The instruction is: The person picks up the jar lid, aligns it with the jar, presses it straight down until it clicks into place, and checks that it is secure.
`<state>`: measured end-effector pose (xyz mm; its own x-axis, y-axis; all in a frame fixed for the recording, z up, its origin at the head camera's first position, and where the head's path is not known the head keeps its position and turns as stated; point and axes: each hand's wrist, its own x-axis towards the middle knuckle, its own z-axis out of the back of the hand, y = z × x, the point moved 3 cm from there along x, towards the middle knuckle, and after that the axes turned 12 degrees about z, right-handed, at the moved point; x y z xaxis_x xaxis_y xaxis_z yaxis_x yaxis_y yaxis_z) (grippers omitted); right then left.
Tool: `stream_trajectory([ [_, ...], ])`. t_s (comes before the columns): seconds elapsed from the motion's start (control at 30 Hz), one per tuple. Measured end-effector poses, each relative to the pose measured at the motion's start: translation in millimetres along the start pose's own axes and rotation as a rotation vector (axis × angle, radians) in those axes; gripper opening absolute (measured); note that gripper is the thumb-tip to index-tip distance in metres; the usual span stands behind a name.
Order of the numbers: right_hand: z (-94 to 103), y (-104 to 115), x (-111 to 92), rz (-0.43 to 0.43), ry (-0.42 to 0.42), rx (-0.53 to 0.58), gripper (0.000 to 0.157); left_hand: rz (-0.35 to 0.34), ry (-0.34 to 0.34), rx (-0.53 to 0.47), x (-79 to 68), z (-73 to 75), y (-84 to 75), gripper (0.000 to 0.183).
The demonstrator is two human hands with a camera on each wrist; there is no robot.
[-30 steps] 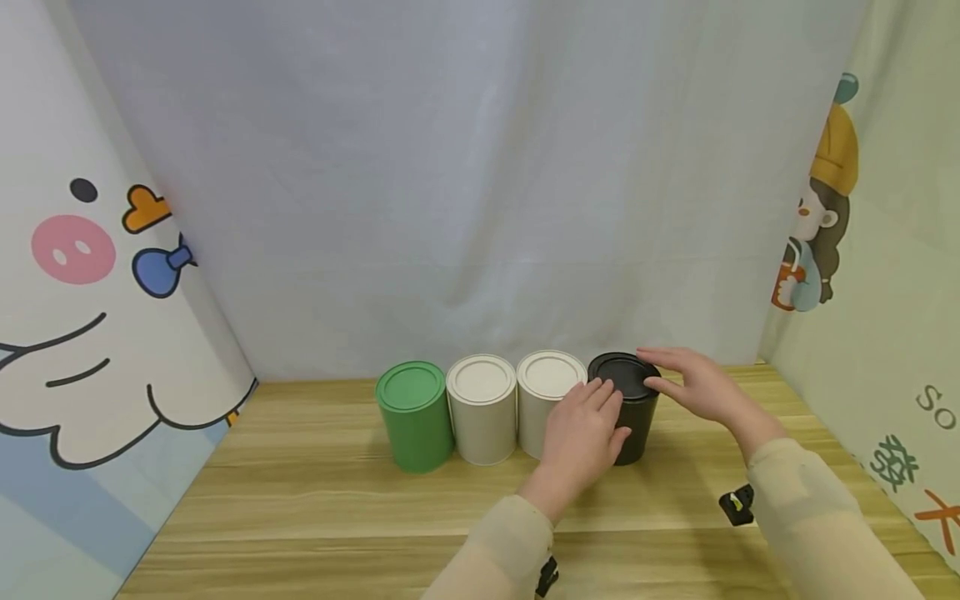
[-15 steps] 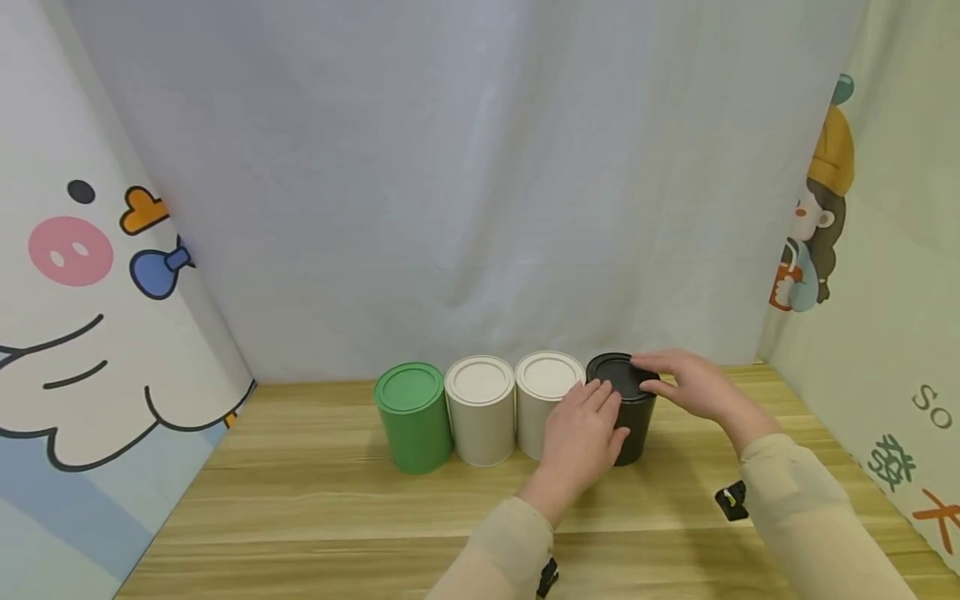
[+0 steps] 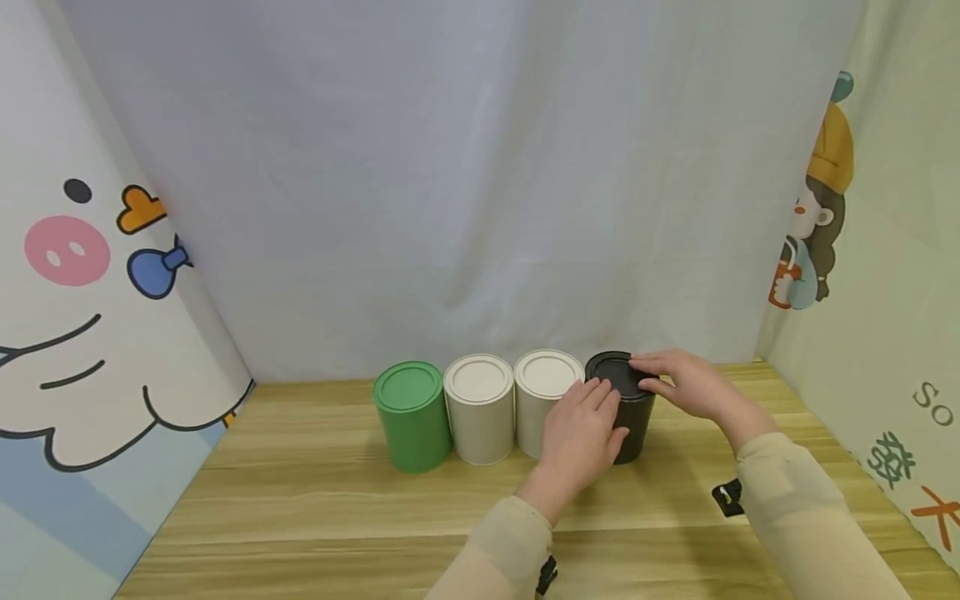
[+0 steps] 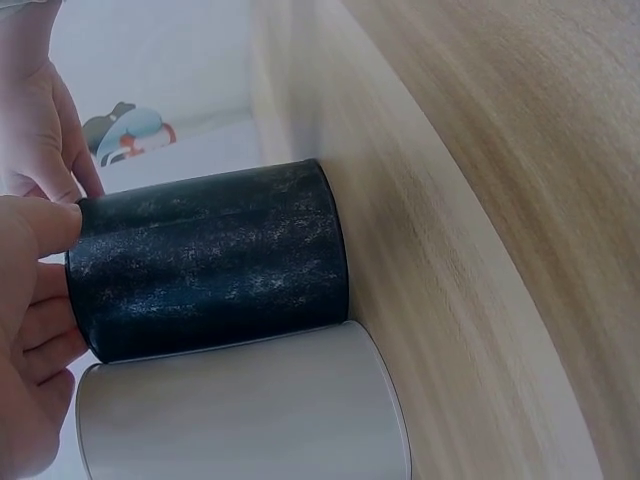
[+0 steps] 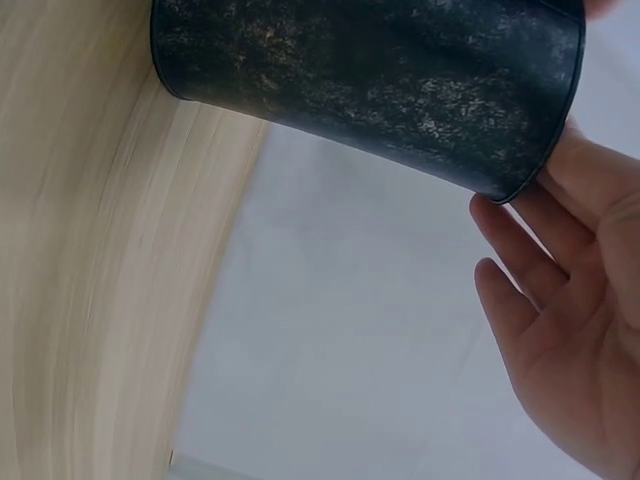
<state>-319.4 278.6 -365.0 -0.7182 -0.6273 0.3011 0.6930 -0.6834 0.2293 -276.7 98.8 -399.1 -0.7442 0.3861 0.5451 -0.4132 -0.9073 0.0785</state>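
Note:
A black lidded can (image 3: 634, 423) stands upright at the right end of a row of cans. My right hand (image 3: 690, 387) touches its top rim from the right, fingers extended over the lid. From the front left, my left hand (image 3: 577, 437) lies against the upper edge of the black can, partly covering the neighbouring white can (image 3: 531, 417). In the left wrist view, the black can (image 4: 210, 265) shows a scuffed side, and the left fingers (image 4: 50, 340) are at its top end. The right wrist view has the right fingers (image 5: 530, 250) near the rim, loosely bent.
Another white can (image 3: 482, 429) and a green can (image 3: 416, 433) continue the row leftward, close together. They stand on a wood-grain table (image 3: 300, 500). Behind hangs a pale curtain (image 3: 450, 208); printed cloths flank both sides.
My right hand has shifted slightly left, its fingers reaching a little further over the black can's lid. The left hand and the cans look nearly unchanged.

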Motion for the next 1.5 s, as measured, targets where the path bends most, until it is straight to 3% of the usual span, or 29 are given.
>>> stream_trajectory([
  [0.53, 1.7, -1.6, -1.2, 0.019, -0.041, 0.032, 0.042, -0.018, 0.013, -0.015, 2.6, 1.6, 3.2, 0.044],
  [0.87, 3.2, 2.9, 0.5, 0.029, -0.080, 0.024, 0.048, -0.065, 0.057, -0.074, 16.6, 11.6, 14.6, 0.044],
  [1.1, 2.0, 3.8, -0.4, -0.023, -0.057, 0.007, 0.048, -0.051, 0.225, 0.021, 26.0, 7.0, 21.0, 0.058],
  [1.23, 1.6, 4.9, 0.1, -0.060, -0.038, 0.009, 0.050, -0.052, 0.265, 0.037, 27.5, 5.2, 22.0, 0.059],
  [1.5, 4.5, 8.1, 4.9, -0.090, -0.027, 0.012, 0.051, -0.034, 0.349, -0.057, 27.4, 3.2, 27.1, 0.061],
])
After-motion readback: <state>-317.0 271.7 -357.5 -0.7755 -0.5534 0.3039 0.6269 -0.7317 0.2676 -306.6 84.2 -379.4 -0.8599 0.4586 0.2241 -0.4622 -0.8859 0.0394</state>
